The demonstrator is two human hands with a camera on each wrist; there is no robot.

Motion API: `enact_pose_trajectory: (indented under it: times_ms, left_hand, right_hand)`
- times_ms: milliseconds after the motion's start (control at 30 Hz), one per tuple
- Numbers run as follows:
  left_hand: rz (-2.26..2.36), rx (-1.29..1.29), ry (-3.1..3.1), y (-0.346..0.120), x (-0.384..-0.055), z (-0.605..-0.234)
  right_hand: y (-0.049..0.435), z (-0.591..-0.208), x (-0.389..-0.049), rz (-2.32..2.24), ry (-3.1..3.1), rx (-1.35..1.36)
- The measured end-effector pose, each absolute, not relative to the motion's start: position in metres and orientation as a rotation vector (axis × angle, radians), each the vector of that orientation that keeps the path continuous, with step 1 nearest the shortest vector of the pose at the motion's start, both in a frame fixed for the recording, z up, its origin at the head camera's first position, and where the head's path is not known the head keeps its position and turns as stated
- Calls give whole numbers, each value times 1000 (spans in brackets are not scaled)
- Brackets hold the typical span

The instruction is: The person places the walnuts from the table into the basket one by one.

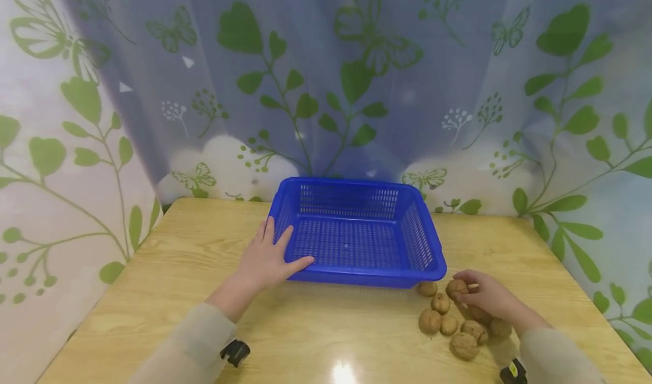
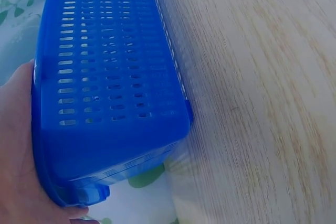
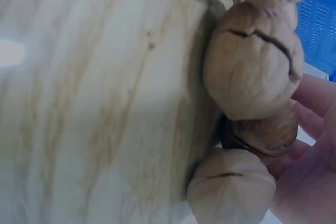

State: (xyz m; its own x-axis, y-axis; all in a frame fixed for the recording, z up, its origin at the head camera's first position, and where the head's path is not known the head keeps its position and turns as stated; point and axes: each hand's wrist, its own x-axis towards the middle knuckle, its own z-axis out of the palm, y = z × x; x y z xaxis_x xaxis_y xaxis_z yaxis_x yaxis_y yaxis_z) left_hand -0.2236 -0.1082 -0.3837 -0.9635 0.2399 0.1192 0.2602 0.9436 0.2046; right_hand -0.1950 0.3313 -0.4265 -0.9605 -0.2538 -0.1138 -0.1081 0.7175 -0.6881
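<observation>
A blue plastic basket [image 1: 346, 273] with slotted walls stands on the table, with nothing inside. My left hand [image 1: 265, 258] rests spread over its near left corner, fingers on the side rim and thumb reaching across the front rim. In the left wrist view that hand [image 2: 18, 156] lies along the basket's rim, beside its slotted wall [image 2: 110, 140]. To the right of the basket, my right hand [image 1: 486, 294] holds a walnut [image 1: 457, 289] between thumb and fingers. Several walnuts [image 1: 430, 320] lie just below it. Cracked walnuts [image 3: 254, 66] partly hide the right hand [image 3: 310, 177] in the right wrist view.
The wooden table [image 1: 305, 333] runs back to a patterned curtain [image 1: 316, 89], which also hangs at both sides. One walnut [image 1: 427, 288] lies close to the basket's near right corner. Straps with black mounts [image 1: 235, 353] sit at the wrists.
</observation>
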Motion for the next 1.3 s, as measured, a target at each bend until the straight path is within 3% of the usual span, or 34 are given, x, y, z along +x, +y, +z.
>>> enact_pose_trajectory:
  times_ms: [1300]
  left_hand:
    - [-243,-374,-2991,-110,-222,-385]
  right_hand:
    - [326,-401,-183,-1121,2749,-155]
